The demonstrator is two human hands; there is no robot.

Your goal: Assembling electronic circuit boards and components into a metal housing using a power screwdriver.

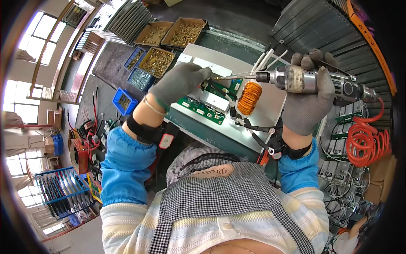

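Observation:
My right hand [311, 99], in a grey glove, is wrapped round a silver power screwdriver [303, 79] held level, its long bit [241, 77] pointing left. A small brass-coloured piece sits at the bit's tip. There my left hand [177, 82], also gloved, has its fingers pinched together; what they hold, if anything, is hidden. Below the tip, green circuit boards [201, 111] with white metal blocks [215, 100] lie on a silver metal plate [268, 103]. An orange wound coil [249, 98] stands on the plate beside black cables [258, 127] with ring ends.
Beyond my left hand stand cardboard boxes of brass-coloured fasteners [184, 34] and blue bins [124, 101] of small parts. A coiled red hose [367, 142] runs from the screwdriver's rear at the right. White tubes [264, 59] rise behind the coil. Wired metal units [338, 169] crowd the right side.

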